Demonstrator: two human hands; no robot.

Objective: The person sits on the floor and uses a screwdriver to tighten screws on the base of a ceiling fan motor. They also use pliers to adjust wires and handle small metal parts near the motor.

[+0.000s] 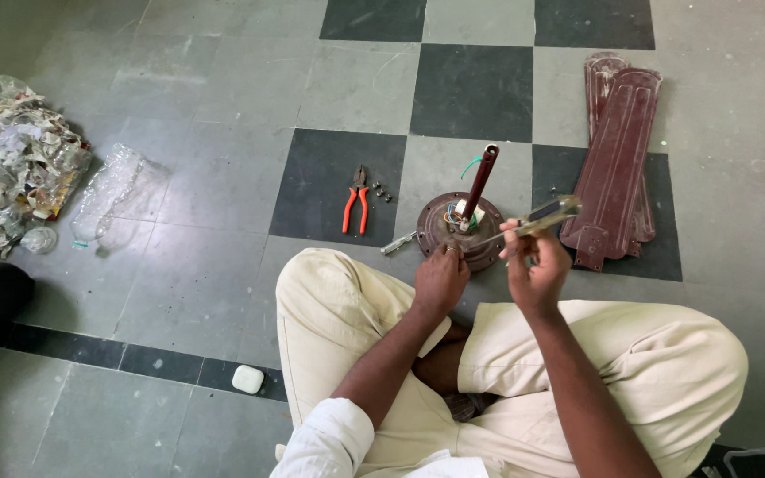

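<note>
The ceiling fan motor [455, 232] is seen stripped of its blades: the brown fan blades [614, 164] are stacked on the floor to its right, and small bolts [381, 190] lie beside the orange-handled pliers [355, 207] to its left. The dismantling is judged well along, the motor itself still being worked on. The left hand [440, 279] is rested, fingers curled, on the motor's near rim. The right hand [535, 265] is closed around a screwdriver [537, 219] just right of the motor
</note>
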